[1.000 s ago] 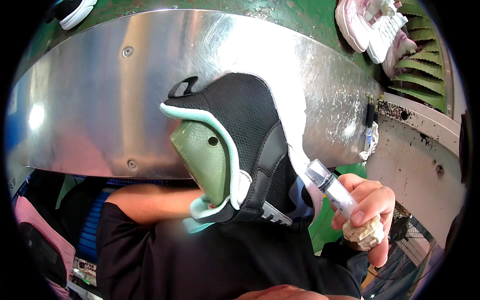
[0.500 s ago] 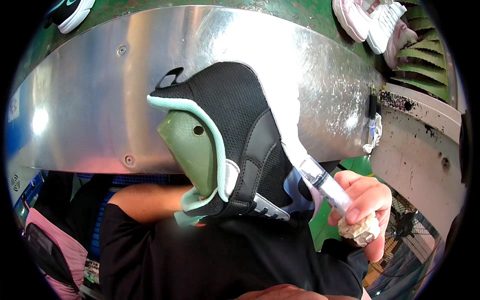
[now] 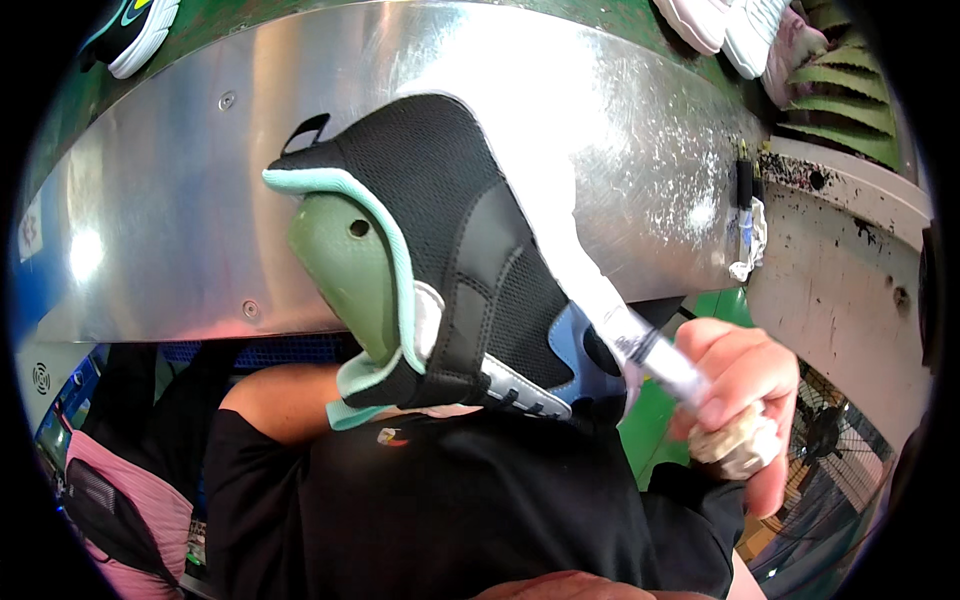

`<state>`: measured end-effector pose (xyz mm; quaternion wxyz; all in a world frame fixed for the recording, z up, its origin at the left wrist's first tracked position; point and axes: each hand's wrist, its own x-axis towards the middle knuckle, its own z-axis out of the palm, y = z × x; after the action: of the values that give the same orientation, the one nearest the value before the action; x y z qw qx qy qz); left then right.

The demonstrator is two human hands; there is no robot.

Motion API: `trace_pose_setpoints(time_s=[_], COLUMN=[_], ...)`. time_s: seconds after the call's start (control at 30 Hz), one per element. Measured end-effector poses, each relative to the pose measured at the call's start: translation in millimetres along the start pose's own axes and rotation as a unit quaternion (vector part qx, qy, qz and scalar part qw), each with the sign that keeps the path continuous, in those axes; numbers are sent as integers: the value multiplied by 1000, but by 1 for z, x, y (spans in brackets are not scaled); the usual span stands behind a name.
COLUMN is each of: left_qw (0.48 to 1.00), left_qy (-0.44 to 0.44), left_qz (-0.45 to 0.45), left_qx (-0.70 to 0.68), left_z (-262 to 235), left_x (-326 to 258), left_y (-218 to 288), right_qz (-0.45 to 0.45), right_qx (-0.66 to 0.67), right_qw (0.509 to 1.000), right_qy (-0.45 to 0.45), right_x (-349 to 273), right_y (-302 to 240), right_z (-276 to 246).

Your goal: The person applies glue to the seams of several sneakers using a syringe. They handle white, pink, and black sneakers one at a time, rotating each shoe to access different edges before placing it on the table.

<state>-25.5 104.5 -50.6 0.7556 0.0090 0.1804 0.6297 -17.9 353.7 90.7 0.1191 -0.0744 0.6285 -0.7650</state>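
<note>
A black mesh shoe [image 3: 420, 150] with mint-green collar trim, blue patches and a white sole stands tilted in front of me. Inside its opening sits a green shoe last [image 3: 345, 270] with a small round hole. My left hand [image 3: 450, 410] holds the shoe from below and behind; only a sliver of it shows, its fingers hidden. My right hand [image 3: 745, 390] is closed around a clear syringe [image 3: 660, 360] with a crumpled off-white wad [image 3: 738, 440] in the same grip. The syringe's front end is at the sole's edge near the toe.
A shiny metal table [image 3: 160, 200] curves behind the shoe. Pens [image 3: 745, 200] and crumpled tissue lie at its right end, beside a pale machine panel [image 3: 830, 240]. Other shoes [image 3: 755, 35] stand on a green surface beyond. A fan [image 3: 835, 440] is at lower right.
The shoe has shifted slightly left and up in the picture. My right hand and the syringe have moved a little right, with some blur. Both grips look the same.
</note>
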Motion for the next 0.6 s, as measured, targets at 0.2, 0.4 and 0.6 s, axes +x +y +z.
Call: trace_pose_setpoints(time_s=[0.2,0.4,0.6], left_qw=[1000,999,977], left_qy=[15,47,98], left_qz=[-11,22,182], left_qx=[6,-12,-60], left_z=[4,13,20], left_x=[6,11,15], left_y=[-9,-13,-23], right_qz=[-106,-60,-34], right_qx=[62,-94,-203], right_qw=[983,934,911], right_qy=[135,340,358], right_x=[-39,-80,-99], right_y=[12,58,75], right_z=[-37,-52,-57])
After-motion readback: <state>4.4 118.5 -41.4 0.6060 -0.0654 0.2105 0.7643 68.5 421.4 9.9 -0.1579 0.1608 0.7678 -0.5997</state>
